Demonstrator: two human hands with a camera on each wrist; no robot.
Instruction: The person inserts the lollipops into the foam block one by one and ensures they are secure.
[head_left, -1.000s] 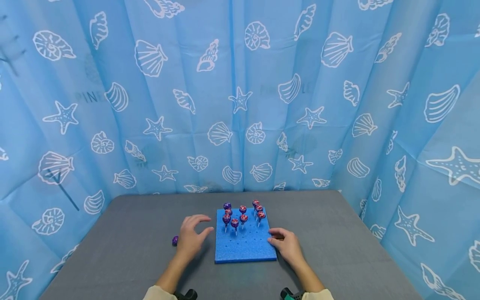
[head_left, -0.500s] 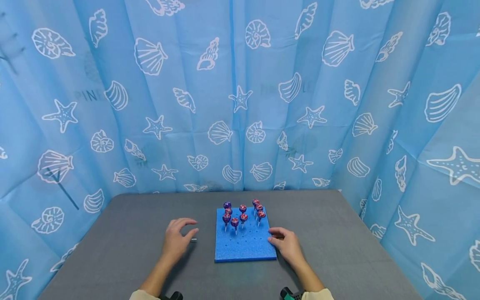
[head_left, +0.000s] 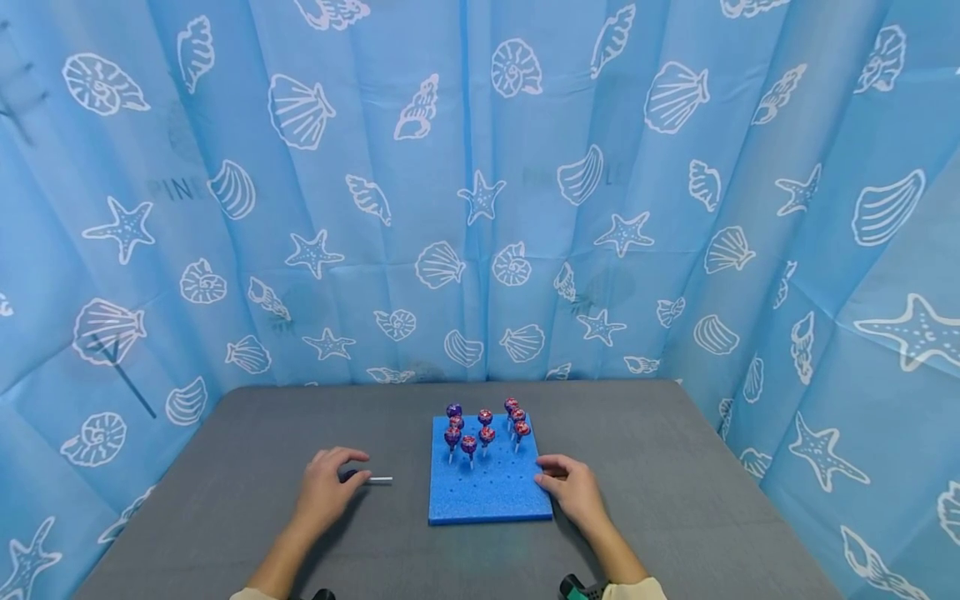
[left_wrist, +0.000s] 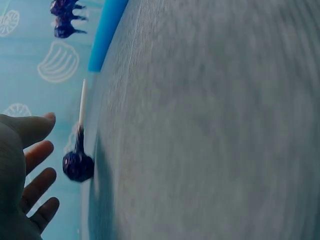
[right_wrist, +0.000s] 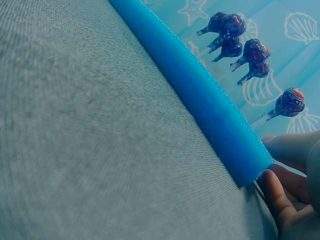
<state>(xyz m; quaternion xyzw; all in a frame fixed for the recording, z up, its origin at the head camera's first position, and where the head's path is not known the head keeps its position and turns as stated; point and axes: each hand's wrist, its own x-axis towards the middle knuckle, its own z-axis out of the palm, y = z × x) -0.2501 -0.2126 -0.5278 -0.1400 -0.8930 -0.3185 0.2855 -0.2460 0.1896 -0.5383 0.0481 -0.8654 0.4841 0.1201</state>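
Observation:
A dark purple lollipop (left_wrist: 78, 166) lies on the table to the left of the blue foam board, its white stick (head_left: 381, 480) pointing at the board. My left hand (head_left: 324, 487) is right beside the lollipop's head, thumb and fingers spread apart. In the left wrist view a gap shows between those fingertips (left_wrist: 48, 146) and the candy. At the right edge of the foam board (head_left: 487, 502), my right hand (head_left: 573, 487) rests its thumb and fingertips against the side. Several wrapped lollipops (head_left: 469, 445) stand upright in the board's holes, mostly toward its back.
The grey table (head_left: 675, 467) spreads around the board. A blue curtain (head_left: 480, 200) with white shell prints hangs behind it and along both sides. Rows of small holes show in the board's front half.
My left hand has moved left from beside the board to the lying lollipop, whose stick now points right; earlier only its purple head showed. My right hand stays at the board's edge.

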